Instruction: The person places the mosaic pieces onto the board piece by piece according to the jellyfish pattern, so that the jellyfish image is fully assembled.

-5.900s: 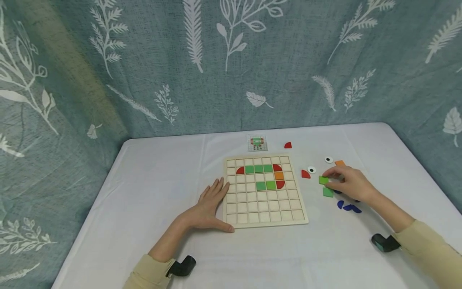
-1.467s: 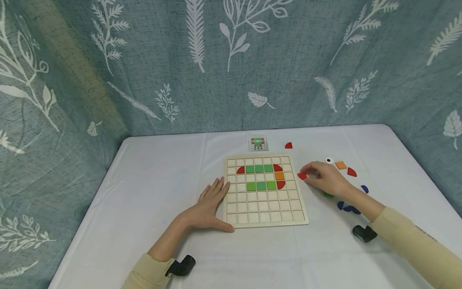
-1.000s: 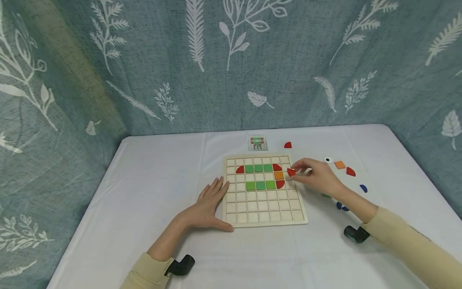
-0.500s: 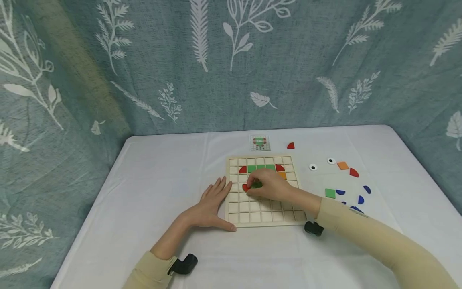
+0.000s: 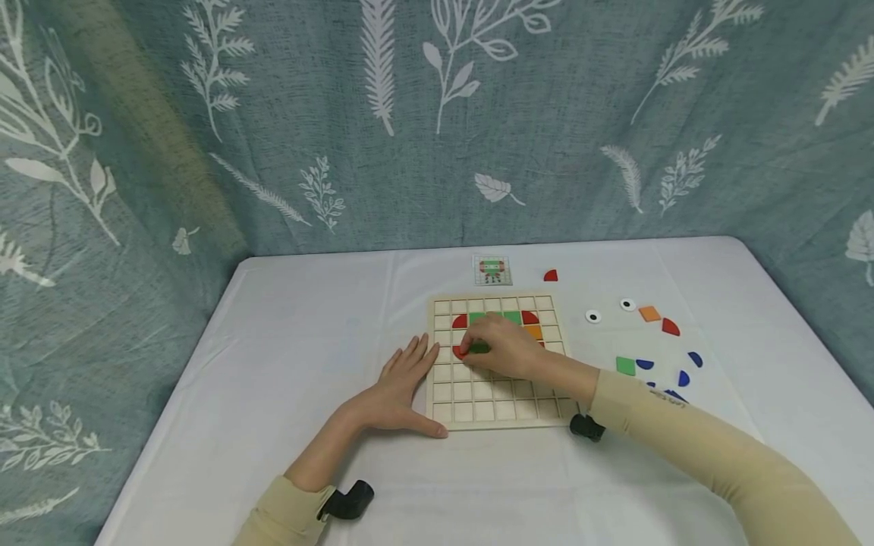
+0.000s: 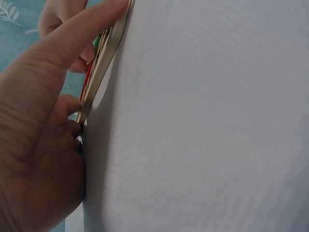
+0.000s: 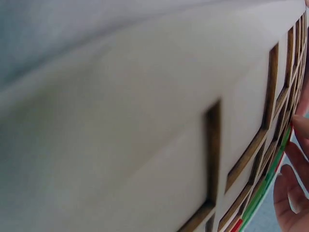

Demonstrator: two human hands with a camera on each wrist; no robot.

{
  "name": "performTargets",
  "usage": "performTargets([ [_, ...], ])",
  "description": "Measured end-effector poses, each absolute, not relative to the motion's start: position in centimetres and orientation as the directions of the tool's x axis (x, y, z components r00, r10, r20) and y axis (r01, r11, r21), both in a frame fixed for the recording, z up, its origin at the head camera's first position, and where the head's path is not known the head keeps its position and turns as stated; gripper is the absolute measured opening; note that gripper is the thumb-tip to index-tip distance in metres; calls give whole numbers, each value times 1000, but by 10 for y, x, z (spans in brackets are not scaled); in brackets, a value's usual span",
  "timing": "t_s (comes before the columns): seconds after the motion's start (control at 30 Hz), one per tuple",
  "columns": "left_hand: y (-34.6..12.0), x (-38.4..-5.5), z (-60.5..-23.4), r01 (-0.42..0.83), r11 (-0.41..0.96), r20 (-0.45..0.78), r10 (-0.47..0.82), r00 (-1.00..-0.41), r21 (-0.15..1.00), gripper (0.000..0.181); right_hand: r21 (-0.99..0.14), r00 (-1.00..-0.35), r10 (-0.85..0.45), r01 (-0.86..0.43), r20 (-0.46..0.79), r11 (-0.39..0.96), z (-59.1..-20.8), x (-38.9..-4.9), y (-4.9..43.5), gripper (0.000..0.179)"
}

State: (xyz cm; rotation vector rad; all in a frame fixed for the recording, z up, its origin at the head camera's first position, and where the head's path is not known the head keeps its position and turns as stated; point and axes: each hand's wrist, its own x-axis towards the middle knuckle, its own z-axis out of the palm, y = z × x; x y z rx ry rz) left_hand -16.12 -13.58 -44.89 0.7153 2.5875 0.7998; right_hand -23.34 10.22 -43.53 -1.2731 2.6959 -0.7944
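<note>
In the head view my right hand [image 5: 505, 349] pinches a red quarter-circle tile [image 5: 457, 352] between thumb and fingertips, low at the left end of the lower tile row. Beneath it lies a wooden grid board [image 5: 483, 411]. Its upper row holds green square tiles [image 5: 512, 317] between two red quarter-circles [image 5: 529, 316], with an orange square [image 5: 533, 332] below on the right. The right hand covers most of the lower row. My left hand [image 5: 396, 390] lies with fingers extended at the board's left edge, thumb at its near corner. Green tiles [image 7: 263, 188] also show in the right wrist view.
Behind the board lies a pattern card [image 5: 492, 271], a red quarter-circle [image 5: 550, 275] near it. Right of the board are two eye discs [image 5: 592, 316], an orange square [image 5: 649, 313], another red quarter-circle [image 5: 670, 327], a green square [image 5: 625, 365] and several blue half-circles [image 5: 695, 359].
A light green square joined the lower row's left end. My right hand then took the red quarter-circle from beside the board and carried it left over the grid. The left hand stayed put.
</note>
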Motion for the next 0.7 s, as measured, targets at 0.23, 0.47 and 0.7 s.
performTargets([
  [0.23,-136,-161,-449,363,713,-164,553,-817,599,124,-411,-601,-769,-771,217,487,-434,-234,104,9],
  [0.47,-135,-161,-448,359,718,-168,549,-819,597,125,-407,-606,-764,-769,221,493,-433,-233,106,10],
  [0.7,-134,-162,-448,353,722,-170,543,-823,595,125,-544,-657,-717,-699,233,464,-432,-231,121,6],
])
